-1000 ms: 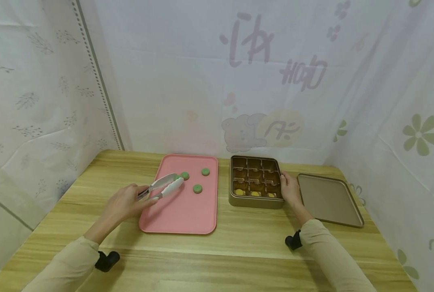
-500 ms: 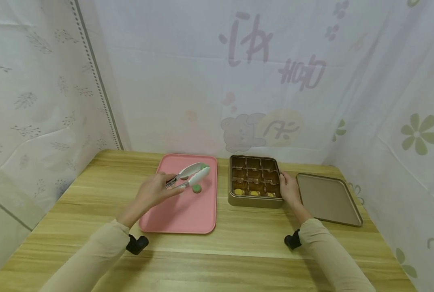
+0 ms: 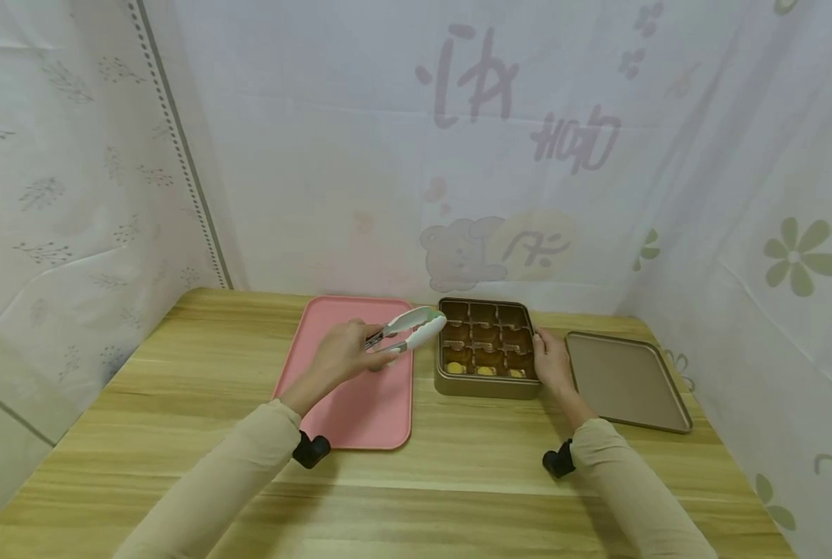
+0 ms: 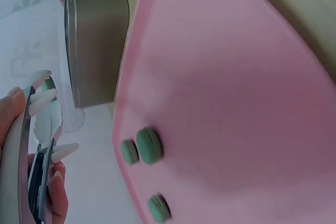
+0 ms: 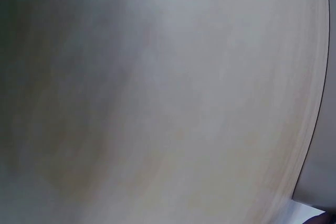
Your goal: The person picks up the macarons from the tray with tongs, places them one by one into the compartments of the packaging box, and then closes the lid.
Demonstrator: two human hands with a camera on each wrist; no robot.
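My left hand [image 3: 342, 353] grips white-tipped tongs [image 3: 425, 334] that pinch a green macaron [image 4: 49, 86] at their tips. In the head view the tips overlap the left rim of a gold square tin [image 3: 487, 387]. Inside the tin, a brown divided insert [image 3: 484, 335] has yellow rounds [image 3: 485, 370] in its front row; the compartments behind show none. My right hand [image 3: 552, 363] holds the tin's right side. Below the left hand lies a pink tray [image 3: 360, 423]; several green macarons [image 4: 149, 145] rest on it in the left wrist view, mostly hidden by the hand in the head view.
A flat gold lid [image 3: 628, 380] lies to the right of the tin, close to my right forearm. All of it stands on a wooden table [image 3: 422, 512]. Printed curtains [image 3: 318, 155] hang behind and at both sides.
The tongs have lifted a green macaron from the tray. My left hand has carried it rightward to the tin's left edge, while the right hand has stayed on the tin.
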